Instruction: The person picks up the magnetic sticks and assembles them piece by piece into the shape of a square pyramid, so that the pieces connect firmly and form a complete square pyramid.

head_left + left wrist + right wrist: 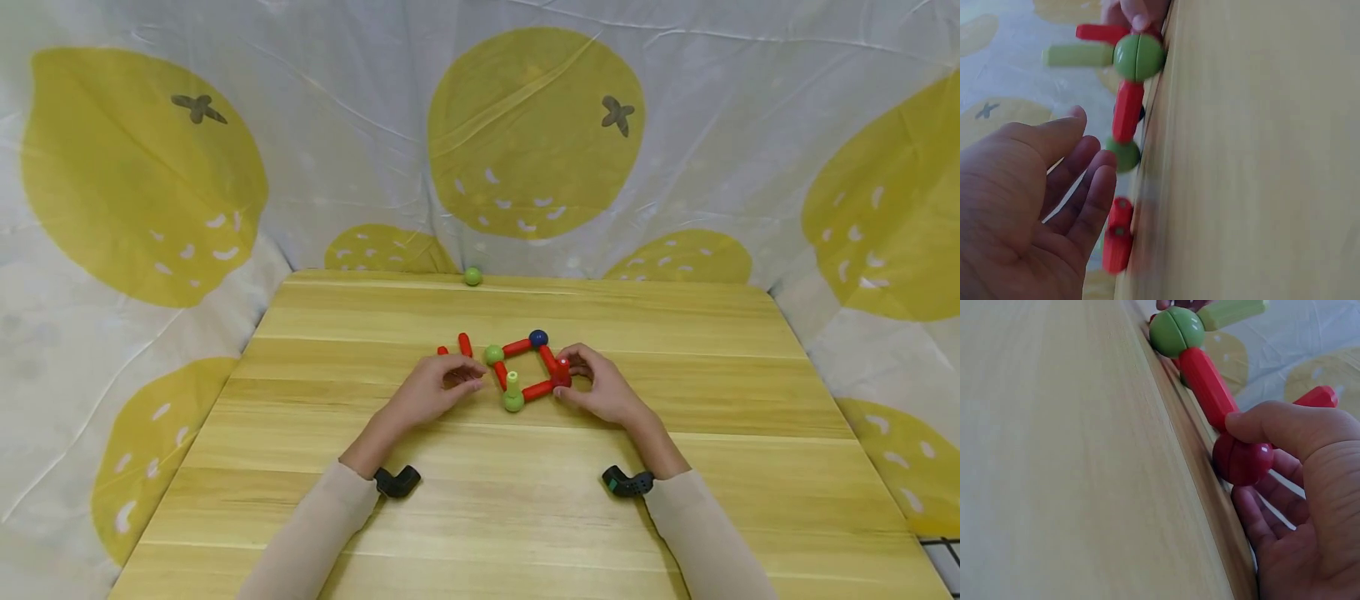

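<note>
A square frame of red rods (537, 390) joined by balls lies on the table. Its corners are a blue ball (537, 338) and a green ball (493, 355) at the back, another green ball (513, 403) and a dark red ball (1244, 461) in front. A light green rod (512, 382) rises from the front green ball, and a red rod (1317, 397) from the red one. My right hand (606, 388) holds the red ball between thumb and fingers. Just left of the frame, my left hand (438, 387) hovers with loosely bent fingers, holding nothing.
Two loose red rods (465, 344) lie behind my left hand, partly hidden by it in the head view. A single green ball (472, 276) sits at the far table edge, against a lemon-patterned cloth (360, 150). The wooden table (510, 517) extends on both sides of my arms.
</note>
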Available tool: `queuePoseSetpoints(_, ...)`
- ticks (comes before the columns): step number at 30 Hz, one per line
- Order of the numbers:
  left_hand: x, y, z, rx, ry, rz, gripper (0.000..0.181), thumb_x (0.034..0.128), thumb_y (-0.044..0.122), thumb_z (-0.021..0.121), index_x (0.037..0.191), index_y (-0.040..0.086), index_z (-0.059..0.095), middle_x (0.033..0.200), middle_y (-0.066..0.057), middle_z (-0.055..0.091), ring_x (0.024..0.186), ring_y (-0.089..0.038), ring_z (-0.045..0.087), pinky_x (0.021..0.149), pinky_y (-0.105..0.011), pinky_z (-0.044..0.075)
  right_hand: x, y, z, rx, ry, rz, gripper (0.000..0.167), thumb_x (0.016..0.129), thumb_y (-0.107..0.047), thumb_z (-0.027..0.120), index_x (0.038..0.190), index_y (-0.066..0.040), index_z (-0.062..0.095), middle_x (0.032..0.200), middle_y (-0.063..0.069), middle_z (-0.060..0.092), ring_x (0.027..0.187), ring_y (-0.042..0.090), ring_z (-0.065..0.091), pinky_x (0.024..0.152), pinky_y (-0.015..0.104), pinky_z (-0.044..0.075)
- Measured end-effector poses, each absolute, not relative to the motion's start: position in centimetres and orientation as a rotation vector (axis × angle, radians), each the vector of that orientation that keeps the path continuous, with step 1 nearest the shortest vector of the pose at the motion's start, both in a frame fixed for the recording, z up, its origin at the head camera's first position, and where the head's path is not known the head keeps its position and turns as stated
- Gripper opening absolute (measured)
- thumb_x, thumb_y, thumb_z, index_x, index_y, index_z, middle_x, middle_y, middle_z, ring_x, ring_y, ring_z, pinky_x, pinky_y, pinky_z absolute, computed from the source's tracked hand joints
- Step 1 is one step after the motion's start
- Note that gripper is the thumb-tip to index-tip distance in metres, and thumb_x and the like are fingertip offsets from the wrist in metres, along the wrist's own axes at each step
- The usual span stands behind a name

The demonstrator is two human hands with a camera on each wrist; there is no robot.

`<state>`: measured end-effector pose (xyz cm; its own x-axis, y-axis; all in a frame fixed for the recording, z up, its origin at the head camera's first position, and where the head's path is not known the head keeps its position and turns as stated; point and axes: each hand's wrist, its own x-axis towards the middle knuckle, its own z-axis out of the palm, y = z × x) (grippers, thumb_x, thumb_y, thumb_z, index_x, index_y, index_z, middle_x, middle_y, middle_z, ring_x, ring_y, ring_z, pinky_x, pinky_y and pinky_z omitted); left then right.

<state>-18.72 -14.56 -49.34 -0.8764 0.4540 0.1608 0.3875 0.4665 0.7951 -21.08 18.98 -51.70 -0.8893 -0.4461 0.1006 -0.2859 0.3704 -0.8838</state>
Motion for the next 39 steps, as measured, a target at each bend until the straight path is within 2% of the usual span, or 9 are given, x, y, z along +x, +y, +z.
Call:
queuePoseSetpoints(4,-19.4,-16.3,-49.5,0.656,2.725,1.421,0.024,0.0943,0.021,0.078,0.115,0.008,0.075,0.099,0.005,0.074,0.086,-0.01,0.068,0.078,-0.026,0.06,-21.2,19.1,-52.0,-0.647,2.467,-1.568,0.049,0.086,0.002,0.079,0.13,-0.002,0.056,0.124,0.018,0.064,0.114,0.029,0.063,0.102,0.024,0.052)
queuePoseSetpoints(6,-19.7,-17.0,-49.6,0.599,2.765,1.431,0.027,0.0931,0.022,0.079,0.115,0.008,0.074,0.099,0.001,0.074,0.085,-0.012,0.067,0.076,-0.027,0.059,-21.2,19.1,-52.0,-0.646,2.454,-1.586,0.047,0.088,0.003,0.077,0.13,-0.002,0.057,0.125,0.017,0.065,0.115,0.029,0.063,0.101,0.022,0.052)
queuePoseSetpoints(12,-20.2,-18.3,-49.7,0.438,2.822,1.384,0.04,0.0884,0.026,0.084,0.121,0.006,0.07,0.108,-0.008,0.07,0.083,-0.017,0.066,0.073,-0.027,0.057,-21.2,19.1,-51.9,-0.69,2.406,-1.608,0.044,0.094,0.003,0.069,0.135,-0.004,0.056,0.135,0.018,0.064,0.121,0.035,0.064,0.108,0.044,0.052)
queuePoseSetpoints(16,-20.4,-18.3,-49.7,0.374,2.881,1.292,0.047,0.0853,0.031,0.087,0.123,0.008,0.07,0.107,-0.011,0.068,0.082,-0.019,0.064,0.073,-0.03,0.056,-21.1,19.2,-51.8,-0.704,2.385,-1.617,0.058,0.092,0.009,0.064,0.146,-0.003,0.047,0.145,0.022,0.055,0.132,0.039,0.058,0.113,0.051,0.045)
queuePoseSetpoints(19,-20.6,-18.2,-49.7,0.331,2.911,1.241,0.05,0.0848,0.035,0.087,0.124,0.008,0.07,0.103,-0.011,0.068,0.082,-0.02,0.064,0.074,-0.032,0.055,-20.9,19.3,-51.6,-0.747,2.398,-1.594,0.078,0.086,0.006,0.071,0.154,-0.004,0.036,0.152,0.023,0.046,0.138,0.04,0.05,0.118,0.053,0.039)
queuePoseSetpoints(24,-20.8,-17.9,-49.7,0.232,2.911,1.216,0.048,0.087,0.042,0.083,0.121,0.011,0.071,0.097,-0.006,0.07,0.082,-0.018,0.065,0.075,-0.032,0.055,-20.2,18.8,-51.3,-0.729,2.441,-1.497,0.119,0.071,-0.025,0.097,0.162,-0.011,0.021,0.161,0.018,0.032,0.146,0.035,0.039,0.123,0.056,0.031)
queuePoseSetpoints(27,-20.8,-17.7,-49.6,0.185,2.905,1.234,0.045,0.0882,0.041,0.082,0.119,0.011,0.071,0.095,-0.006,0.071,0.081,-0.017,0.065,0.074,-0.032,0.055,-19.9,17.8,-51.3,-0.658,2.503,-1.419,0.134,0.061,-0.042,0.101,0.163,-0.016,0.018,0.163,0.013,0.03,0.147,0.031,0.037,0.123,0.054,0.031)
queuePoseSetpoints(32,-20.5,-17.6,-49.5,0.168,2.896,1.247,0.04,0.0892,0.035,0.082,0.119,0.011,0.07,0.092,-0.005,0.071,0.08,-0.016,0.065,0.073,-0.031,0.055,-19.5,16.8,-51.2,-0.592,2.604,-1.325,0.14,0.053,-0.057,0.1,0.161,-0.018,0.021,0.159,0.01,0.034,0.139,0.028,0.042,0.117,0.053,0.038)
queuePoseSetpoints(39,-20.3,-17.5,-49.3,0.182,2.879,1.298,0.026,0.0894,0.02,0.079,0.112,0.01,0.072,0.091,-0.005,0.074,0.082,-0.017,0.07,0.075,-0.033,0.058,-19.7,17.2,-51.2,-0.551,2.557,-1.421,0.127,0.06,-0.046,0.101,0.156,-0.016,0.023,0.147,0.01,0.041,0.133,0.03,0.046,0.115,0.052,0.039)
